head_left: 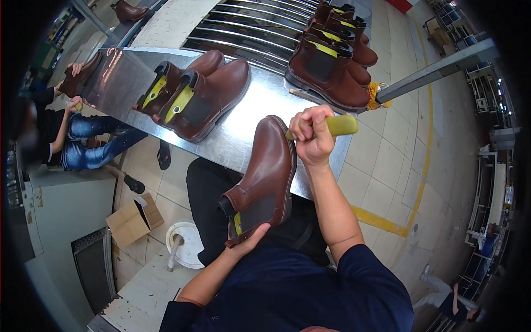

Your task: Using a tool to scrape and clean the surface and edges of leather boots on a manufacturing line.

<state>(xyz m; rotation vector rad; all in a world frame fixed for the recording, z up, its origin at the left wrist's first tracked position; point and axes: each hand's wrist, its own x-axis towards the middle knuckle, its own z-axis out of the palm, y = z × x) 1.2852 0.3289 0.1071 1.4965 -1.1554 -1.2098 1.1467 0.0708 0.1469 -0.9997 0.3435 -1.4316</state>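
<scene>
The brown boot (pixel 264 166) is held before the body, its toe half over the near edge of the metal table (pixel 268 99), close to the right end; whether it touches the metal, I cannot tell. Its long axis goes away from the person and a little to the right: the toe points to the table, the ankle opening is toward the lap, and the sole faces right. The left hand (pixel 251 240) is closed around the back of the ankle, although most of its fingers are hidden. The right hand (pixel 314 135) grips in a fist a tool with a yellow-green handle (pixel 343 125), which lies crosswise, its other end at the sole edge beside the toe. A pair of boots (pixel 224 88) lies toward the table's far edge, toes pointing away and right. More brown boots (pixel 326 63) stand about the far right corner, beside the metal rollers (pixel 243 29).
</scene>
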